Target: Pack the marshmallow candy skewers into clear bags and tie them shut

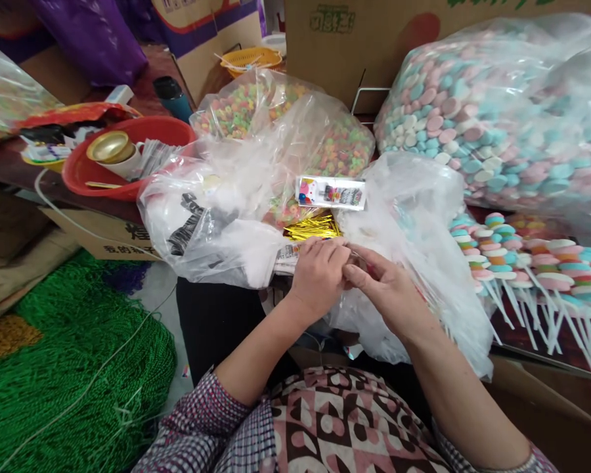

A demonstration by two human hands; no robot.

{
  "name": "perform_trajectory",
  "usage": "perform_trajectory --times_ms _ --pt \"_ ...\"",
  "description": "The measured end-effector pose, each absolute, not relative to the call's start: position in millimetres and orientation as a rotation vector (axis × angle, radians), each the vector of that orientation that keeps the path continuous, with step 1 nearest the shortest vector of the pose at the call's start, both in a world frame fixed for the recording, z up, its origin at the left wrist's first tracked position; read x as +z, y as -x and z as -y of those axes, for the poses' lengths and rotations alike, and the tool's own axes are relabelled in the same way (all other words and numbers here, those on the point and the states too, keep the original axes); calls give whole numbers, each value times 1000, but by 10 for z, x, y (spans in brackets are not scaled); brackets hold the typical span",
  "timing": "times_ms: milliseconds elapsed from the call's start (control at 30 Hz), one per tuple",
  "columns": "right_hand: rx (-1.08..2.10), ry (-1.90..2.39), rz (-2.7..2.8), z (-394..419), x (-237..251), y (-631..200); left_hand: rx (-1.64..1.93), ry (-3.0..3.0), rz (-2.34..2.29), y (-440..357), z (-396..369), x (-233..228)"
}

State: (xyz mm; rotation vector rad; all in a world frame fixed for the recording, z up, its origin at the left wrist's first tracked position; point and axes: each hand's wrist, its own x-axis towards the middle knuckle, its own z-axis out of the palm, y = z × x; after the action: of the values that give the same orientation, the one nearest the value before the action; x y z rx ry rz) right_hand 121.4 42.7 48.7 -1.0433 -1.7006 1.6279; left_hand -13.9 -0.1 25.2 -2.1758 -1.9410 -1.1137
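My left hand (320, 272) and my right hand (381, 279) meet in front of my lap, fingertips close together. Both are closed, with fingers curled in a pinch. Whatever lies between them is small and mostly hidden by the fingers. Just beyond the left hand is a bunch of gold twist ties (312, 227). Partly under that hand sits a stack of printed white packets (286, 255). A single printed packet (331, 193) lies farther back on the clear plastic. Crumpled plastic bags (398, 197) spread around and under both hands.
Marshmallow skewers on white sticks (546, 263) lie at the right, before a big bag of pastel marshmallows (473, 118). Bags of colourful gummy candy (261, 98) stand behind. A red basin (73, 177) holds a cup. Green cord (88, 355) heaps at the lower left.
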Motion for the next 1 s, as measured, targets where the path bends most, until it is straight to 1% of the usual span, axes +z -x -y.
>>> perform_trajectory --times_ms 100,167,300,367,433,567,667,733,833,900,1000 --pt "1792 932 1470 -395 450 -1249 -1329 2209 2137 160 12 339" --pt "1818 934 1356 -389 452 -1276 -1572 2221 2355 217 22 405" --pt "1772 1010 1314 -404 473 -1321 -2185 2255 2664 342 39 466" --pt "1660 1048 1346 -415 462 -1343 -2364 2213 2731 371 44 457" --pt "1497 1114 1364 -419 439 -1370 -2367 2197 2762 375 47 439" --pt "1206 1289 1476 -381 403 -1430 -2202 2311 2660 355 52 424" --pt "1071 1319 1598 -340 396 -1455 -2103 2350 2598 346 56 441" --pt "1110 1291 1599 -338 387 -1462 -2025 2371 2571 343 56 455" --pt "1357 1138 1484 -368 355 -1469 -1904 2380 2544 339 55 468" --pt "1463 1067 1385 -386 327 -1479 -1866 2405 2523 332 56 466" --pt "1403 1106 1372 -379 288 -1500 -1855 2445 2539 310 62 448"
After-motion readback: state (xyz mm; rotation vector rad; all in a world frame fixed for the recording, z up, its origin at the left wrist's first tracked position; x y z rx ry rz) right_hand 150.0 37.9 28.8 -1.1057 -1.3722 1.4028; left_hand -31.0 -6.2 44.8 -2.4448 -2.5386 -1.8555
